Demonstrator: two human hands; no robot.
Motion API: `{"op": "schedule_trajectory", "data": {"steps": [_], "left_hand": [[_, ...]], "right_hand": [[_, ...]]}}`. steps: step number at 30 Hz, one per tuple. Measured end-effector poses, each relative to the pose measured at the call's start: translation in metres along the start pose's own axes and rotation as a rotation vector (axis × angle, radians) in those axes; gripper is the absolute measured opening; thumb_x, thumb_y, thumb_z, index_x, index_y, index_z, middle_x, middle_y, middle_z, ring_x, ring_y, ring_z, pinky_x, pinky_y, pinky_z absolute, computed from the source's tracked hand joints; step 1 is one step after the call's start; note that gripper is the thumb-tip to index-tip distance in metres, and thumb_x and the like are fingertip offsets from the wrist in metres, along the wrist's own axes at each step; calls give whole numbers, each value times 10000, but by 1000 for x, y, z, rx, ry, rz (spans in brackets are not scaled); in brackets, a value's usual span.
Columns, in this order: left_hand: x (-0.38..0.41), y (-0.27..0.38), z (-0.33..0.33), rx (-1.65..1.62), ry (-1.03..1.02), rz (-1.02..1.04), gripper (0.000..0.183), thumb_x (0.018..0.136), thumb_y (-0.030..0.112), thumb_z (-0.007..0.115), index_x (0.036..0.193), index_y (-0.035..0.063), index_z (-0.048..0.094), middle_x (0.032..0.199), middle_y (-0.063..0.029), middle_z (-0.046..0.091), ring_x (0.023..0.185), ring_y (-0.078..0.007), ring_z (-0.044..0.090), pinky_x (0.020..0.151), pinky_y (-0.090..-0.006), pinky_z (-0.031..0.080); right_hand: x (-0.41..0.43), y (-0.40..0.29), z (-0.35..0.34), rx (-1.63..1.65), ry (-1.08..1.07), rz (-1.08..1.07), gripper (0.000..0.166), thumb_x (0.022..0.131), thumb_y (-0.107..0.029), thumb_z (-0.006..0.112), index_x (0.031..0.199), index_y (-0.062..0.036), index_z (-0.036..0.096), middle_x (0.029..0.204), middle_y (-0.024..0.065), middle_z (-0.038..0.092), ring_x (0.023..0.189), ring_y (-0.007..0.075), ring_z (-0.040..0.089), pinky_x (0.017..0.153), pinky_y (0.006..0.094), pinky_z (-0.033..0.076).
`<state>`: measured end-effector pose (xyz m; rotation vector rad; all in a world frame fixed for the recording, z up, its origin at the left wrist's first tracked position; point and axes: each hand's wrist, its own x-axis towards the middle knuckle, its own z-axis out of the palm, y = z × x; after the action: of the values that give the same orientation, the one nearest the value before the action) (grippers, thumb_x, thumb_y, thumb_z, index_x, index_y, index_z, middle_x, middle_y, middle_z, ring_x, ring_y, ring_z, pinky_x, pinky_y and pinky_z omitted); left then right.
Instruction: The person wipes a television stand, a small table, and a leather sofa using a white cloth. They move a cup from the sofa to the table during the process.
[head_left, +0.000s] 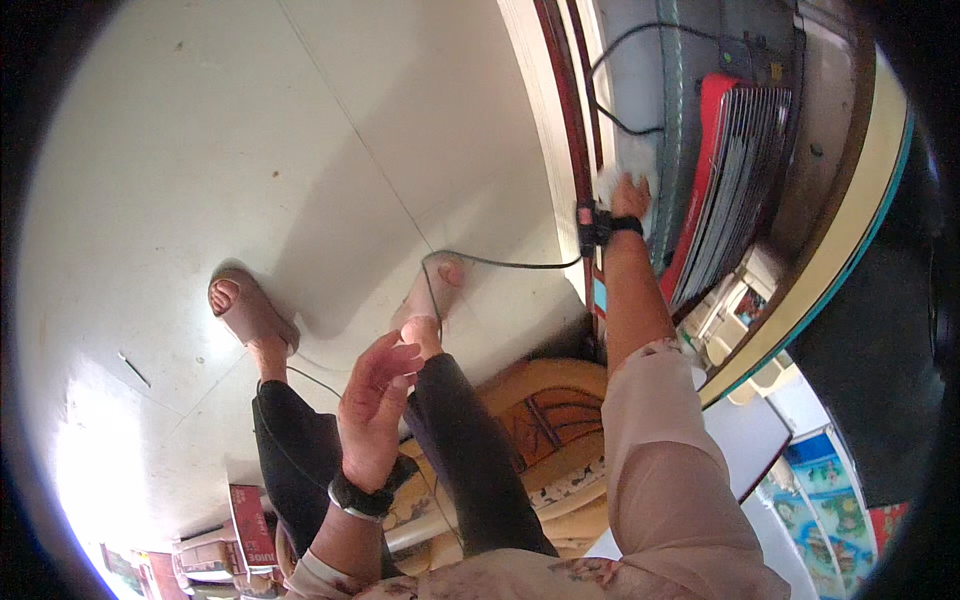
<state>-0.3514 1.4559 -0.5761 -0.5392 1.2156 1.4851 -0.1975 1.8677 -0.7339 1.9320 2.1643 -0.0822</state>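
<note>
My right hand (631, 196) reaches onto a grey surface on the right and holds a crumpled white cloth (616, 180) against it. Both are blurred, and part of the cloth is hidden under the fingers. A black strap with a small dark device circles that wrist. Just right of the hand stands a red object with a grey ribbed side (739, 176). My left hand (377, 405) hovers in front of my legs with its fingers loosely bent and apart, holding nothing. It wears a black band and a silver bangle.
A black cable (510, 264) runs from the right wrist towards my legs. Another dark cable (600, 82) loops over the grey surface. Dark red and white edging (571, 112) borders that surface. Behind me are a carved wooden chair (551, 420) and a red carton (251, 525). Pale floor (225, 150) lies left.
</note>
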Motion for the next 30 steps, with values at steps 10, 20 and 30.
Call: {"op": "schedule_trajectory", "data": {"steps": [10, 20, 30], "left_hand": [[-2, -9, 5, 127, -20, -76, 357, 868, 89, 487, 1215, 22, 445, 1075, -97, 570, 982, -188, 550, 857, -312, 427], [0, -2, 4, 70, -60, -68, 350, 872, 90, 472, 1213, 15, 444, 1083, -103, 567, 981, -182, 544, 864, -314, 420], [-1, 8, -5, 1, -64, -24, 349, 862, 64, 455, 1208, 19, 454, 1078, -96, 571, 973, -177, 541, 859, -307, 423]], "right_hand": [[-15, 101, -4, -49, -123, -76, 467, 827, -221, 463, 1238, -1, 426, 1326, 193, 363, 1257, 312, 295, 1048, 365, 224], [11, 171, -42, -650, -626, -170, 447, 801, -243, 489, 1200, -42, 470, 1165, 186, 510, 1073, 327, 473, 924, 381, 353], [-117, -130, -75, 296, -73, -973, 536, 726, 89, 487, 1203, -155, 503, 1284, 159, 408, 1178, 330, 387, 980, 394, 337]]}}
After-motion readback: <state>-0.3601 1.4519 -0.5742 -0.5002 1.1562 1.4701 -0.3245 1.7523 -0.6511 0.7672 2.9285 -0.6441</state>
